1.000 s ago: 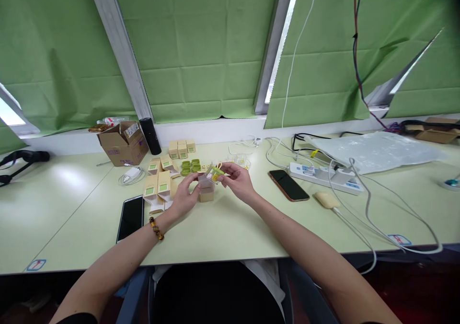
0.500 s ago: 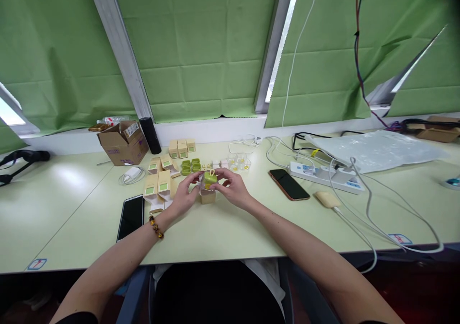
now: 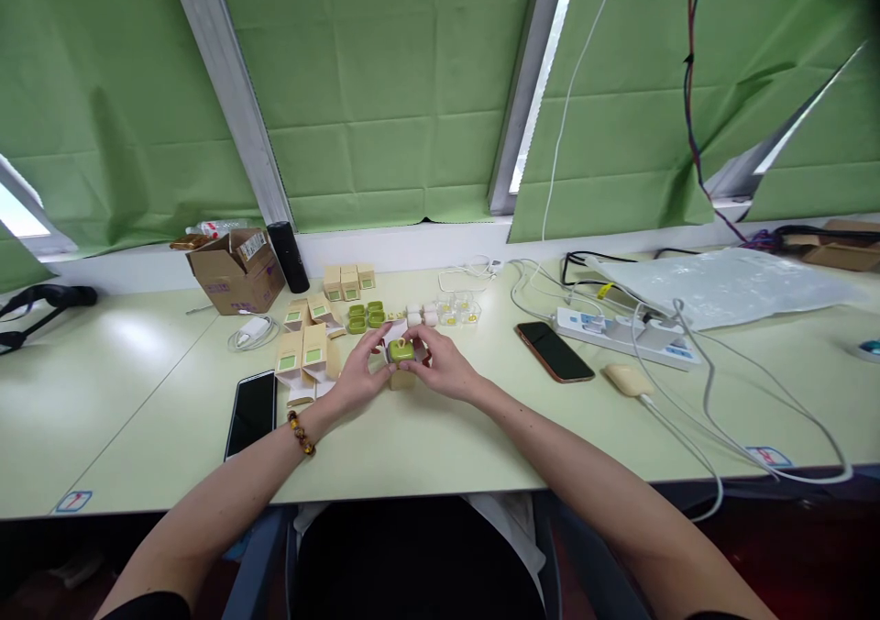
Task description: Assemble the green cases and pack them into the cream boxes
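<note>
A small green case (image 3: 401, 352) with a pale loop on top sits at the mouth of an upright little kraft box (image 3: 402, 380), its lower part hidden inside. My left hand (image 3: 358, 374) is curled round the box's left side, thumb and fingertips at its open flaps. From the right, my right hand (image 3: 444, 365) pinches the green case with thumb and fingers. Just behind the hands are several open green square cups (image 3: 366, 317), small white pieces (image 3: 422, 315) and clear cups with yellow bits (image 3: 458, 308). Opened kraft boxes (image 3: 302, 354) with green windows lie left of my left hand.
More kraft boxes (image 3: 349, 281) stand at the back, near a brown carton (image 3: 237, 271) and a black cylinder (image 3: 289, 258). Phones lie left (image 3: 251, 414) and right (image 3: 554, 352). A power strip (image 3: 625, 337) with loose cables and a plastic sheet (image 3: 715, 285) occupy the right.
The green case has gone down toward the box's mouth and now sits flatter and level. Both hands have lowered slightly with it, and a white flap shows behind the case.
</note>
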Demonstrator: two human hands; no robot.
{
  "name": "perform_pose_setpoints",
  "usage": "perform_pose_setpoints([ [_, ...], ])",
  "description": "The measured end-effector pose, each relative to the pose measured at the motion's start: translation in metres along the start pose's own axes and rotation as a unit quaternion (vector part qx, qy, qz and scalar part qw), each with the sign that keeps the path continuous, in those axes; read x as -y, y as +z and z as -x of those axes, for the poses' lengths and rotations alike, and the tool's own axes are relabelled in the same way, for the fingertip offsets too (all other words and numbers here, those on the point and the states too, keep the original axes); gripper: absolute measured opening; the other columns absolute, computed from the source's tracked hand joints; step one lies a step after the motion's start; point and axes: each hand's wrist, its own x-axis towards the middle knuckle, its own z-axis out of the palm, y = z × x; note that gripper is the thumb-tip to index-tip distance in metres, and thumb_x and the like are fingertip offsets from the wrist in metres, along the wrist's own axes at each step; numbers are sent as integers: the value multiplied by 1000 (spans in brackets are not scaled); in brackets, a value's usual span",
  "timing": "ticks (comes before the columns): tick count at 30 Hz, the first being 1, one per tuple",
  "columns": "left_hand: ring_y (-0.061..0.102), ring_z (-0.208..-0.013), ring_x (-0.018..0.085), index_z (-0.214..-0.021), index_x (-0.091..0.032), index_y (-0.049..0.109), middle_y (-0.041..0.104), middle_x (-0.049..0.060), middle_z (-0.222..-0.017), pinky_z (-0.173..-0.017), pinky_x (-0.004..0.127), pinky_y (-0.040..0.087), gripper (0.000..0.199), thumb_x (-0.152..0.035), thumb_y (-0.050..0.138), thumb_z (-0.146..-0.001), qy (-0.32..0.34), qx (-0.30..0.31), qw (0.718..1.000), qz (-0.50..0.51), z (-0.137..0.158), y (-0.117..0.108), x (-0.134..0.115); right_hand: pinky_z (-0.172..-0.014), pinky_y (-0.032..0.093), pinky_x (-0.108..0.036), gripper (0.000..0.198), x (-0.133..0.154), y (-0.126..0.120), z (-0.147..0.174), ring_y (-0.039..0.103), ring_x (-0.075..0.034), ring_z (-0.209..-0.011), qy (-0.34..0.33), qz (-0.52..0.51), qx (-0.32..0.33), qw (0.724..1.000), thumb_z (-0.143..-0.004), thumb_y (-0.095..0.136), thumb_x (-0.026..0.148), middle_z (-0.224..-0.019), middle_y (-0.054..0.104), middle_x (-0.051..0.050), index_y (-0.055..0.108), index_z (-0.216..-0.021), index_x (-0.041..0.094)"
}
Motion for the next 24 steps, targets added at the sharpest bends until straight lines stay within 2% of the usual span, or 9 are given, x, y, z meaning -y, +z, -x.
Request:
perform_pose_setpoints([
  [3,53,-138,30,-159,-27,47,50,13,-162,-106,44,50,75,-25,72,-88,3,9,1000,-1,0,1,0,-69,45,-31,7,-1,2,-1,56,-18,-78,-9,-6,-8,1000,-98,61,29,-92,63,-2,61,-103,24],
  [6,52,-139,29,-161,-28,46,49,13,-162,-105,42,49,76,-23,71,-89,7,12,1000,5,0,2,0,-69,44,-30,14,-2,4,-2,56,-18,-77,2,-28,-27,999,-104,52,31,-87,64,-1,62,-96,24],
  [11,55,-133,29,-159,-28,48,52,12,-160,-104,42,49,77,-21,71,-86,-4,12,1000,14,0,1,0,-67,44,-30,14,-1,4,-4,58,-18,-76,13,-26,-53,998,-102,56,29,-84,65,-1,64,-92,24],
  [14,53,-138,31,-159,-29,49,50,11,-163,-104,42,49,77,-21,71,-85,-17,10,1000,25,0,0,0,-70,46,-31,13,0,5,-4,60,-19,-80,-3,-9,-56,998,-102,57,26,-87,67,-2,65,-92,23],
  [20,49,-144,31,-158,-30,51,48,10,-165,-105,42,48,74,-21,70,-86,-12,21,999,43,0,-1,1,-79,52,-36,12,-4,9,0,62,-20,-91,-67,17,-47,996,-99,62,18,-105,64,-7,69,-90,22],
  [24,50,-143,31,-158,-29,50,48,11,-165,-105,42,48,74,-22,69,-87,-6,21,999,35,0,-1,2,-89,54,-43,13,-8,11,1,60,-24,-101,-71,62,-56,994,-96,67,17,-107,61,-8,74,-87,22],
])
